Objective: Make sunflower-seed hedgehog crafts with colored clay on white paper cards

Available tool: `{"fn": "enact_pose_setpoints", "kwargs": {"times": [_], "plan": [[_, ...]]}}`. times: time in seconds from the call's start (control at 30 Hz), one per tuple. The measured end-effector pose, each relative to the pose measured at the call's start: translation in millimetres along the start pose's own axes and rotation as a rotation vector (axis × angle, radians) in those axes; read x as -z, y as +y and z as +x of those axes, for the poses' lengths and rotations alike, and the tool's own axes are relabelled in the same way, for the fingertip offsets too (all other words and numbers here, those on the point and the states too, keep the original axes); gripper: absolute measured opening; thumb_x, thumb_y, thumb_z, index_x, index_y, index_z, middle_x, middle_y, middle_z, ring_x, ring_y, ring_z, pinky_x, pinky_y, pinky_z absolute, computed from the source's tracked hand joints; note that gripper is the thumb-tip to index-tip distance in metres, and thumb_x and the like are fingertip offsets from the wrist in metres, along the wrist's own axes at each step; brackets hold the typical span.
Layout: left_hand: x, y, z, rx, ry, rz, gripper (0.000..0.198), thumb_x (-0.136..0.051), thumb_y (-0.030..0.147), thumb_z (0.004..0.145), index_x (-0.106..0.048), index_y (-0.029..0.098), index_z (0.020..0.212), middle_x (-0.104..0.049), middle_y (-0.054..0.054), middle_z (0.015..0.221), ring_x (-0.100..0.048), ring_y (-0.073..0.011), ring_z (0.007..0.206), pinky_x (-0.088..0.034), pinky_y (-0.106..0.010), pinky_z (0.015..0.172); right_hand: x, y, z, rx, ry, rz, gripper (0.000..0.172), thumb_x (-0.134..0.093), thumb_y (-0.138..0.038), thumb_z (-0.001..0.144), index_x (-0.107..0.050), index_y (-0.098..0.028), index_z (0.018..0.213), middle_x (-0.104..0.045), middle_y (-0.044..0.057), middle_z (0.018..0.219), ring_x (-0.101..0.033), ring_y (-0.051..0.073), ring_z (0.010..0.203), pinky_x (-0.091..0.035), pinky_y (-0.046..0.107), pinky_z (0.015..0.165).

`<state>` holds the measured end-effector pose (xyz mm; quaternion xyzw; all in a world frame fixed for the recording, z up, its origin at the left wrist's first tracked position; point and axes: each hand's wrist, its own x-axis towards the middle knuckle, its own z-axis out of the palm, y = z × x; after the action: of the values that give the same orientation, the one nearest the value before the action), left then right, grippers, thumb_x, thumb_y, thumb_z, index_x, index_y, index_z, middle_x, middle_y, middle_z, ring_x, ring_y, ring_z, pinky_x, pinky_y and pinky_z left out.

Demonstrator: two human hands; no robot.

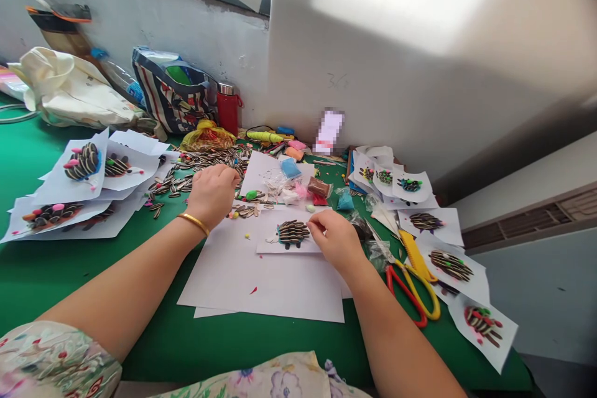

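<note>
A small white card (310, 247) lies on larger white paper (261, 289), bearing a hedgehog of striped sunflower seeds (291, 232) with dark feet. My right hand (334, 237) rests at the card's right side, thumb and forefinger pinched together by the hedgehog's rear edge; whatever is between them is too small to tell. Up and to the left, my left hand (212, 194), a gold bangle on its wrist, is at the edge of the loose sunflower seeds (221, 158). Its fingers are curled in, their tips hidden.
Packets of coloured clay (319, 188) lie behind the card. Red-and-yellow scissors (413, 289) and a yellow cutter (415, 255) are right of my right hand. Finished hedgehog cards flank both sides, including a left stack (93, 211). A red bottle (227, 109) stands by the wall.
</note>
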<state>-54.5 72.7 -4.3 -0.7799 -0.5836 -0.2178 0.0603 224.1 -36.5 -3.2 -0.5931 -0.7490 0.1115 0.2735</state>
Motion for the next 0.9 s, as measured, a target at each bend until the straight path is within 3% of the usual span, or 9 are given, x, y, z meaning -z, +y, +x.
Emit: {"fn": "enact_pose_setpoints", "kwargs": {"times": [0.1,0.2,0.3,0.5,0.63,0.77,0.9], "plan": [[12.6,33,-18,-0.145,-0.083,-0.286,0.025,-0.042,0.026,0.093,-0.064,0.019,0.086,-0.068,-0.008,0.085,-0.061,-0.0243,0.085,-0.045,-0.037,0.079,-1,-7,-2,0.053,-0.006,0.15,0.01,-0.056,-0.021,0.091,-0.066,-0.022,0.09,-0.066,0.003,0.083,-0.059,0.018,0.081,-0.044,0.029,0.073],[14.5,64,-41,-0.295,-0.185,-0.553,0.02,-0.046,0.029,0.094,-0.064,0.021,0.091,-0.069,-0.006,0.091,-0.062,-0.0212,0.085,-0.047,-0.033,0.079,-4,-14,-4,0.078,-0.05,0.291,0.013,-0.059,-0.023,0.09,-0.067,-0.023,0.1,-0.07,0.003,0.089,-0.061,0.017,0.083,-0.047,0.028,0.072],[11.9,82,-56,-0.304,-0.287,-0.689,0.012,-0.049,0.024,0.092,-0.061,0.023,0.089,-0.069,-0.003,0.087,-0.061,-0.0186,0.08,-0.047,-0.031,0.073,-7,-17,-5,0.07,-0.081,0.366,0.012,-0.059,-0.023,0.09,-0.069,-0.024,0.096,-0.071,0.002,0.091,-0.062,0.016,0.083,-0.047,0.027,0.071],[8.0,83,-61,-0.2,-0.353,-0.835,0.003,-0.054,0.023,0.088,-0.057,0.022,0.088,-0.066,-0.001,0.085,-0.059,-0.0163,0.076,-0.048,-0.029,0.068,-6,-20,-5,0.024,-0.146,0.428,0.013,-0.06,-0.019,0.087,-0.071,-0.024,0.091,-0.072,0.001,0.089,-0.062,0.015,0.081,-0.047,0.025,0.07],[7.6,81,-60,-0.214,-0.37,-0.86,0.007,-0.053,0.023,0.088,-0.06,0.022,0.088,-0.068,-0.002,0.087,-0.061,-0.0171,0.079,-0.05,-0.03,0.07,-2,-19,-4,-0.002,-0.159,0.397,0.014,-0.058,-0.02,0.085,-0.071,-0.023,0.089,-0.072,0.001,0.089,-0.063,0.016,0.08,-0.047,0.026,0.069],[4.4,75,-56,-0.274,-0.298,-0.711,0.013,-0.054,0.023,0.087,-0.063,0.023,0.096,-0.07,-0.005,0.098,-0.063,-0.0213,0.09,-0.051,-0.035,0.08,3,-6,-1,-0.072,-0.157,0.26,0.01,-0.06,-0.021,0.083,-0.069,-0.022,0.081,-0.069,0.0,0.082,-0.061,0.016,0.076,-0.045,0.026,0.068],[-5.5,65,-51,-0.307,-0.257,-0.515,0.042,-0.048,0.006,0.077,-0.061,0.021,0.115,-0.068,-0.008,0.119,-0.061,-0.0253,0.111,-0.048,-0.04,0.097,7,4,0,-0.115,-0.234,0.083,0.01,-0.06,-0.016,0.077,-0.067,-0.022,0.074,-0.066,0.0,0.079,-0.057,0.015,0.073,-0.04,0.025,0.064]]}}
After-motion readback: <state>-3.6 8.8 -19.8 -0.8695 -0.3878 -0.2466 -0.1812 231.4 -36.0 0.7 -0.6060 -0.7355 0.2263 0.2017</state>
